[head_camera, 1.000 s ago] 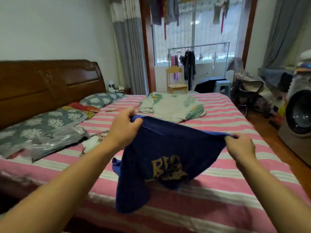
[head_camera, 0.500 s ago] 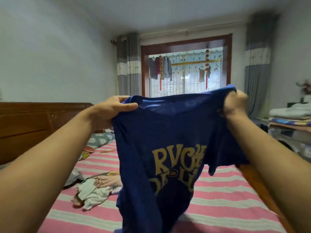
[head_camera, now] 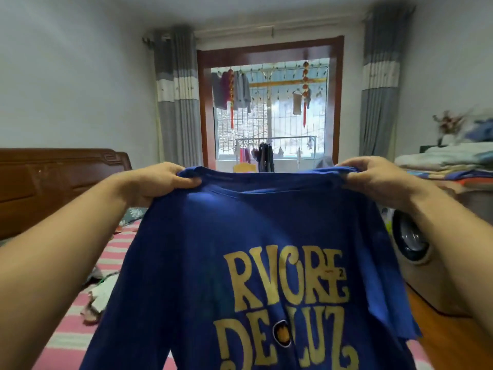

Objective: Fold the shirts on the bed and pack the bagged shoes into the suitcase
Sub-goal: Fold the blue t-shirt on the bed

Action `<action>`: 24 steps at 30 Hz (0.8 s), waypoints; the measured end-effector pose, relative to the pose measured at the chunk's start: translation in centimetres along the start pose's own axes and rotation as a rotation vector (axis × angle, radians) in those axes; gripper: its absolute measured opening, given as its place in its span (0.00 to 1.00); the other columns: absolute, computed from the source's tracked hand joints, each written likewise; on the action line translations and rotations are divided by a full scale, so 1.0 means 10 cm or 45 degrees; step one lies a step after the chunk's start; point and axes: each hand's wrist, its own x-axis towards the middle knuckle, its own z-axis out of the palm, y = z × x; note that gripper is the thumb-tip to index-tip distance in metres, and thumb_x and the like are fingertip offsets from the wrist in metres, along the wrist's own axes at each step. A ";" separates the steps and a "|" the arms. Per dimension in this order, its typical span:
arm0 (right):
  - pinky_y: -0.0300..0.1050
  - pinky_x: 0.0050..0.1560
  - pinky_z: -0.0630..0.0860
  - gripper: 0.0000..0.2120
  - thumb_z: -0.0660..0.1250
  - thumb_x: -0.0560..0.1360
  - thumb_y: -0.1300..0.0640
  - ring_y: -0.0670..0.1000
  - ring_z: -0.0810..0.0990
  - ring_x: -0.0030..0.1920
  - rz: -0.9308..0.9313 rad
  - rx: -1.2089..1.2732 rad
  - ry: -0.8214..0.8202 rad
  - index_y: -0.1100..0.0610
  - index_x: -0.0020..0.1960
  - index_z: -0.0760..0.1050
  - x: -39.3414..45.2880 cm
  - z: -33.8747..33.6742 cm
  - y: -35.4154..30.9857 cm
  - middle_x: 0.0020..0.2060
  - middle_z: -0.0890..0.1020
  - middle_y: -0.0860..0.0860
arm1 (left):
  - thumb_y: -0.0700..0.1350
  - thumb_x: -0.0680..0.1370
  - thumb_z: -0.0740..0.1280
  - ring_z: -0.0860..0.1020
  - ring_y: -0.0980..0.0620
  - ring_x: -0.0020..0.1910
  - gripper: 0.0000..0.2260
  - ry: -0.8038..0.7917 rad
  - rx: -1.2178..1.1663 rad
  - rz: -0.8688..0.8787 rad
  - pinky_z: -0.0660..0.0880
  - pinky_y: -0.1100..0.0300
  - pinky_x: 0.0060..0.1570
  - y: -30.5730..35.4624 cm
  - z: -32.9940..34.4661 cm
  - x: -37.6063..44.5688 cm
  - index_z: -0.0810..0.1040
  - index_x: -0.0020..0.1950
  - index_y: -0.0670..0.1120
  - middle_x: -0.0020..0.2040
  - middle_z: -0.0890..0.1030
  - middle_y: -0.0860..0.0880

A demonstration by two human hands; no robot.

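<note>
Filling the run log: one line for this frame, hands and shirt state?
step: shirt held up, not yet folded | left hand: grips shoulder | right hand: grips other shoulder | blue shirt: hangs spread above striped bed, gold print faces camera

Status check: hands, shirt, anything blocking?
Left hand and right hand each grip a shoulder of the blue shirt. Shirt held up, spread, unfolded, above the striped bed. Nothing in the way.

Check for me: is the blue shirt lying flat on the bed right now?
No, the blue shirt hangs in the air above the bed, held up at its shoulders by the left hand and right hand.
</note>
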 end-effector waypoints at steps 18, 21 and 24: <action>0.53 0.50 0.72 0.19 0.60 0.83 0.47 0.66 0.77 0.52 -0.235 -1.073 1.073 0.59 0.58 0.82 0.61 0.06 1.11 0.53 0.78 0.65 | 0.40 0.76 0.70 0.82 0.40 0.58 0.17 -0.409 0.135 -0.270 0.79 0.45 0.60 -0.65 0.26 1.07 0.79 0.63 0.38 0.60 0.83 0.37; 0.55 0.51 0.74 0.18 0.61 0.83 0.48 0.67 0.78 0.52 -0.071 -1.261 0.855 0.60 0.58 0.82 1.19 0.12 1.57 0.52 0.78 0.66 | 0.44 0.76 0.75 0.76 0.44 0.40 0.08 -0.099 0.571 -0.262 0.76 0.53 0.39 -0.90 0.46 1.78 0.82 0.50 0.41 0.45 0.80 0.39; 0.55 0.52 0.75 0.18 0.61 0.83 0.50 0.67 0.79 0.54 0.011 -1.304 0.858 0.62 0.58 0.81 1.89 0.11 1.80 0.54 0.80 0.66 | 0.39 0.75 0.72 0.77 0.43 0.35 0.01 0.501 0.597 -0.077 0.74 0.57 0.36 -1.07 0.76 2.59 0.82 0.45 0.42 0.42 0.82 0.39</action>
